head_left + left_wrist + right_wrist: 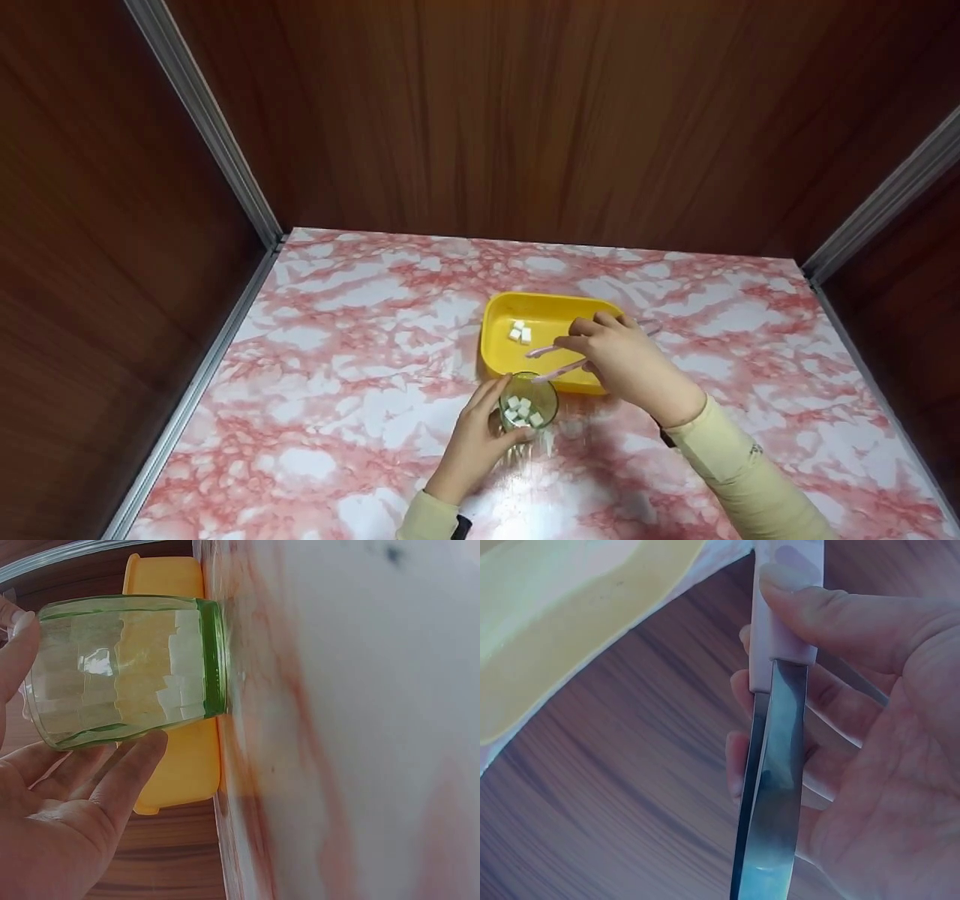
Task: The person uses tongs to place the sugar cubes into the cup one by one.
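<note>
Your left hand [474, 435] curls round the green glass [82, 641] of white cubes [523, 411], beside the yellow tray [487, 334]. Your right hand [630, 364] pinches pink tongs [562, 370], tips apart near the glass's rim.

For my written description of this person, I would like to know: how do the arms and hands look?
The left hand and right hand wear no gloves. The left sleeve and right sleeve are pale yellow-green and reach the wrists. A black band shows by the left cuff; something dark shows under the right.

Glass [545, 401] before tray [555, 315]; cubes [525, 337] in both.
</note>
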`<state>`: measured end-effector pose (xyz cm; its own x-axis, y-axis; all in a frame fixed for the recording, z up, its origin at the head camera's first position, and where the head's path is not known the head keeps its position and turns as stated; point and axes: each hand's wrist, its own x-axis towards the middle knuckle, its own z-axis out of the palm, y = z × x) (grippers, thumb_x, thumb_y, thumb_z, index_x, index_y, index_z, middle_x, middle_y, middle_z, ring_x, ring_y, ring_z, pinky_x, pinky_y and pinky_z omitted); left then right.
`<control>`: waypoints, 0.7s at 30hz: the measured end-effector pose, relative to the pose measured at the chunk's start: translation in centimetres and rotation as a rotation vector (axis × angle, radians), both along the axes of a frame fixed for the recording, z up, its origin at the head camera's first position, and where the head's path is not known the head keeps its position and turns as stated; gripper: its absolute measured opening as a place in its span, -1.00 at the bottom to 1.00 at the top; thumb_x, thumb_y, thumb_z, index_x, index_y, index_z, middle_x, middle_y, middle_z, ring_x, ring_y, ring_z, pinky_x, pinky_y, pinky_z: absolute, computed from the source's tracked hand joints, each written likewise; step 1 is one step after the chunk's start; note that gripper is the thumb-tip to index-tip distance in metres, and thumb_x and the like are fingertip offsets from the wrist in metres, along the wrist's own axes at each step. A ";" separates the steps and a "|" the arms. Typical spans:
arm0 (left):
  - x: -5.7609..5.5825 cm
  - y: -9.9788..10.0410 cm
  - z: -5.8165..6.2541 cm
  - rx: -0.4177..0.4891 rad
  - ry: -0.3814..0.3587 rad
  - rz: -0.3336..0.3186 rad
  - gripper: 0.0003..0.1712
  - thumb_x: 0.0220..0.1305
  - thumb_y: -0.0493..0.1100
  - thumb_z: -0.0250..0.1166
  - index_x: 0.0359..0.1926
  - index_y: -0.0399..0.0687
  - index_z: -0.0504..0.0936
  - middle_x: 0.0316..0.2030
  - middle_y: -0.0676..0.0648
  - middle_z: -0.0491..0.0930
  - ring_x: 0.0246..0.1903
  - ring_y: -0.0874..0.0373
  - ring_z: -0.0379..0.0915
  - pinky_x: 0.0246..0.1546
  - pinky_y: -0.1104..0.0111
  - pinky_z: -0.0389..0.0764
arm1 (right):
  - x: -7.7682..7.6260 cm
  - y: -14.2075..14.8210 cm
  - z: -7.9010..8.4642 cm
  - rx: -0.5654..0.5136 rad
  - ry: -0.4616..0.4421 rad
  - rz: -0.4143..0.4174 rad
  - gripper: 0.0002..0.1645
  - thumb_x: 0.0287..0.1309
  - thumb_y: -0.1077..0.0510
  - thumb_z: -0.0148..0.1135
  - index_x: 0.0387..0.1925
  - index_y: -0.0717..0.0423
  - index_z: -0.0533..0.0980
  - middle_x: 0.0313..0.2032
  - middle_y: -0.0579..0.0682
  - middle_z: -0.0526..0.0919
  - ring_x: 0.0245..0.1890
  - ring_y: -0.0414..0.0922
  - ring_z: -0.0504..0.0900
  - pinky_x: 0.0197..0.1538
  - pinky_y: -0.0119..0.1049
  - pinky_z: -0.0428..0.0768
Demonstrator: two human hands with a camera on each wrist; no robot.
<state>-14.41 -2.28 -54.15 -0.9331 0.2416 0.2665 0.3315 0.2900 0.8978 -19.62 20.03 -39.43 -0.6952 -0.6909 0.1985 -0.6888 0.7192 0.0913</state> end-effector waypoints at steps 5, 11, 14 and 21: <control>0.0 0.0 0.1 0.010 -0.030 -0.002 -0.02 0.00 0.04 0.45 0.43 0.09 0.21 0.33 0.03 0.22 0.27 0.06 0.21 0.19 0.33 0.39 | -0.4 0.1 -0.1 -0.024 0.000 -0.017 -0.37 -0.27 0.32 0.58 -0.04 -0.09 0.65 -0.20 -0.05 0.58 -0.10 0.05 0.46 0.06 0.13 0.43; 0.0 0.1 0.0 0.031 -0.074 -0.007 -0.01 0.00 0.02 0.47 0.43 0.09 0.21 0.33 0.09 0.20 0.28 0.10 0.18 0.19 0.33 0.39 | -1.1 0.4 -0.5 -0.043 -0.012 -0.024 -0.37 -0.26 0.34 0.57 -0.03 -0.07 0.65 -0.22 -0.04 0.58 -0.15 0.05 0.46 0.01 0.12 0.46; 0.0 0.1 0.1 0.033 -0.075 -0.007 -0.02 0.00 0.04 0.47 0.43 0.10 0.22 0.33 0.10 0.20 0.29 0.10 0.18 0.19 0.32 0.39 | -1.4 0.4 -0.7 -0.051 -0.018 -0.030 -0.37 -0.25 0.34 0.57 -0.03 -0.07 0.64 -0.21 -0.03 0.59 -0.15 0.05 0.47 0.00 0.13 0.47; 0.1 0.0 0.0 -0.005 -0.034 0.008 -0.04 0.02 0.01 0.47 0.43 0.12 0.22 0.32 0.09 0.22 0.29 0.11 0.18 0.21 0.35 0.35 | -1.8 0.3 -1.1 -0.047 -0.031 -0.033 -0.37 -0.24 0.35 0.56 -0.02 -0.07 0.64 -0.21 -0.04 0.58 -0.14 0.06 0.48 0.01 0.14 0.45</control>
<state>-14.35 -2.31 -54.12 -0.9434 0.2350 0.2338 0.2988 0.2973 0.9068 -21.46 20.38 -40.54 -0.7237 -0.6580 0.2084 -0.6667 0.7445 0.0354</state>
